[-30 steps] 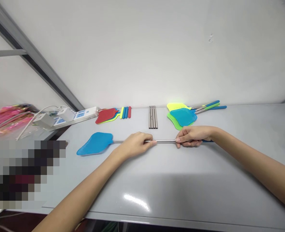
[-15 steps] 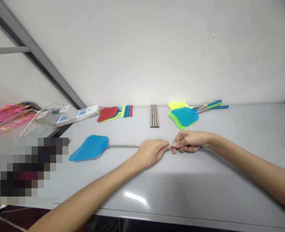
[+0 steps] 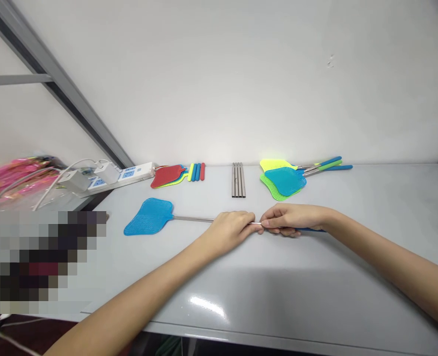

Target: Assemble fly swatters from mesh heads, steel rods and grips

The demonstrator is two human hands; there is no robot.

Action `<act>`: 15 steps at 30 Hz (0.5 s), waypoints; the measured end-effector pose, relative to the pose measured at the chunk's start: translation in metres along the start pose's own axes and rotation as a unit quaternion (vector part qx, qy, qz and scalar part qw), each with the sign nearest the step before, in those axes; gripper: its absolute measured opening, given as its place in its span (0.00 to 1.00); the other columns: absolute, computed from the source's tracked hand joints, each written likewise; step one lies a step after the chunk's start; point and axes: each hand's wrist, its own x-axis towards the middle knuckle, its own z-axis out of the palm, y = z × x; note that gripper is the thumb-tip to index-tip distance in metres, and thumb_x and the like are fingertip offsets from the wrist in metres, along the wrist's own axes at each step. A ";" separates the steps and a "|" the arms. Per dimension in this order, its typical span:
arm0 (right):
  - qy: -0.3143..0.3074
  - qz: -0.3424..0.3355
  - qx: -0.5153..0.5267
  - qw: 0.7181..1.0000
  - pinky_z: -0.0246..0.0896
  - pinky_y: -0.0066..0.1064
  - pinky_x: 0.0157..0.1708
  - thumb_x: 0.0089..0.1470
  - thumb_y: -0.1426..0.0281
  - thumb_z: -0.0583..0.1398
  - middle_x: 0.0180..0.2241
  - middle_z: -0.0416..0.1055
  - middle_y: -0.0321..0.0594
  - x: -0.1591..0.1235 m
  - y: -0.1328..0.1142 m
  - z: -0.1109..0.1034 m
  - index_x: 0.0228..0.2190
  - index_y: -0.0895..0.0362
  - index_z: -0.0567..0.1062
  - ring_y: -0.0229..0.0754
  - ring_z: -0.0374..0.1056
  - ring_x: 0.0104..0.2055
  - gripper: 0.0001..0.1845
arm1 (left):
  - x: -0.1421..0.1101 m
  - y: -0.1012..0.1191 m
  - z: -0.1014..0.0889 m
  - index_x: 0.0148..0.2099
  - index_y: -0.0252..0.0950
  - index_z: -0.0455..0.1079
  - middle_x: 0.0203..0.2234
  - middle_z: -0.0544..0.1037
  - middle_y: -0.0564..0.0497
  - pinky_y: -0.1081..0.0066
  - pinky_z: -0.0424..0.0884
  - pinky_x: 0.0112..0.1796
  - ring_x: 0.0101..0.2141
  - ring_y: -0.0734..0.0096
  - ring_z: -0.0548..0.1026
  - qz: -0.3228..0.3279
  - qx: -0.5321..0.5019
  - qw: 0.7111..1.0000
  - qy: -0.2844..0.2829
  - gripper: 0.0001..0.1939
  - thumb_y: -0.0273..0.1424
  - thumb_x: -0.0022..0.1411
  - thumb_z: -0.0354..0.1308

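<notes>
A blue fly swatter (image 3: pixel 150 217) lies sideways over the table, its mesh head on the left and its metal rod running right. My left hand (image 3: pixel 233 230) is closed around the rod, back of the hand up. Close beside it, my right hand (image 3: pixel 287 220) grips the swatter where the rod meets the blue handle; part of that handle shows past the palm. Only a short bit of bare rod shows between the two hands. My fingers hide the joint itself.
Along the wall lie red, blue and yellow swatter heads (image 3: pixel 167 175), several coloured handles (image 3: pixel 197 172), several metal tubes (image 3: pixel 238 180) and a pile of swatters (image 3: pixel 285 181). A white power strip (image 3: pixel 129 173) with plugs and cables sits at left, near a plastic bag (image 3: pixel 22 178).
My left hand has slid right along the rod, up close to my right hand. The swatter head swung toward me and shifted left, then came back up and right.
</notes>
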 end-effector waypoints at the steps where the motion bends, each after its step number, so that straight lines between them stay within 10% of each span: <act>1: 0.003 0.000 -0.010 1.000 0.45 0.21 0.13 0.54 0.61 0.53 0.20 0.55 0.29 0.000 0.000 0.000 0.29 0.60 0.69 0.26 0.47 0.15 0.14 | 0.000 -0.002 -0.001 0.31 0.37 0.64 0.25 0.71 0.53 0.74 0.57 0.25 0.26 0.72 0.69 -0.006 0.000 1.000 0.003 0.18 0.41 0.64 0.41; 6: 0.050 0.018 -0.068 0.996 0.41 0.21 0.11 0.52 0.52 0.52 0.22 0.53 0.29 -0.002 -0.001 0.003 0.43 0.54 0.64 0.28 0.46 0.17 0.22 | -0.001 -0.006 -0.004 0.31 0.36 0.63 0.24 0.70 0.53 0.74 0.55 0.24 0.25 0.72 0.68 -0.019 0.024 0.999 0.020 0.19 0.43 0.64 0.40; 15: 0.053 0.011 -0.119 0.991 0.52 0.24 0.20 0.52 0.59 0.54 0.20 0.59 0.33 -0.008 -0.001 -0.013 0.28 0.61 0.72 0.31 0.54 0.19 0.17 | -0.002 -0.016 -0.010 0.28 0.36 0.61 0.22 0.69 0.54 0.75 0.55 0.24 0.24 0.74 0.66 -0.051 0.006 0.998 0.033 0.20 0.44 0.63 0.42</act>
